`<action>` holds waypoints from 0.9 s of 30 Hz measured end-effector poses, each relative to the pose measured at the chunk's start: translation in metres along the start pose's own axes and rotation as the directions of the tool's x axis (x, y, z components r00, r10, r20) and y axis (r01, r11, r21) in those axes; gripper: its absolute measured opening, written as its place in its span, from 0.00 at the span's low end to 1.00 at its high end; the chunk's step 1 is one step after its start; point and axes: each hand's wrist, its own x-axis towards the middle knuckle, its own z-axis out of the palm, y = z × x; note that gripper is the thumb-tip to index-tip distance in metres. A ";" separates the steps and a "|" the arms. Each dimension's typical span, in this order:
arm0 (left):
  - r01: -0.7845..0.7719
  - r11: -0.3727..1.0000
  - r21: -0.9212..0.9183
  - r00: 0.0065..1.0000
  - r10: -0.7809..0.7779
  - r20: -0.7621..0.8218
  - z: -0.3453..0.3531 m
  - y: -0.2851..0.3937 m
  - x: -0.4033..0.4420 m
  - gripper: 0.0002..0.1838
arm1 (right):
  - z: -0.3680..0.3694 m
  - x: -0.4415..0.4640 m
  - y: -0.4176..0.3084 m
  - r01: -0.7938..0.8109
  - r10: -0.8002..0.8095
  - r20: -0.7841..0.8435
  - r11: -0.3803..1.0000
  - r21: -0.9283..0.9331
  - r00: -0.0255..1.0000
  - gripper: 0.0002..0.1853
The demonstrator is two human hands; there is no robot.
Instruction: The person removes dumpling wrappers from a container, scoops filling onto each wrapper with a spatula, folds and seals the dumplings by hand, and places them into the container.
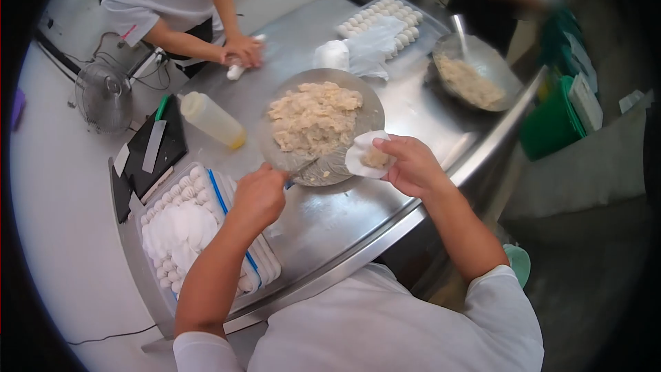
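Observation:
My left hand [261,196] is closed around the handle of a filling spatula, with only a bit of blue and part of its thin blade showing over the near edge of the round metal pan. A mound of pale, chunky filling [313,114] covers much of that pan [377,107]. On the pan's right side, my right hand [413,162] grips a round white dough wrapper [359,143] by its edge. A small lump of filling [375,158] lies in the wrapper, which is spread and unfolded.
Left of the pan are a squeeze bottle [212,120] and a tray of pleated dumplings [186,193] partly under white cloth or plastic. Another dumpling tray [385,17] and a filling bowl [506,69] stand farther back. Across the steel table [330,217], a person's hands [242,52] roll dough.

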 end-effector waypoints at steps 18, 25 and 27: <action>0.147 -0.500 -0.854 0.980 -0.046 0.195 -0.024 0.038 -0.064 0.20 | 0.084 -0.056 0.040 0.548 -0.330 0.447 0.357 -0.757 0.832 0.27; -0.126 -0.495 -0.860 0.990 -0.121 -0.075 -0.020 0.059 -0.120 0.33 | 0.102 -0.079 0.053 0.565 -0.198 0.566 0.562 -0.604 0.801 0.31; -0.262 -0.282 -0.923 0.957 -0.198 -0.211 -0.019 0.064 -0.125 0.32 | 0.115 -0.085 0.063 0.445 -0.237 0.489 0.816 -0.369 0.840 0.31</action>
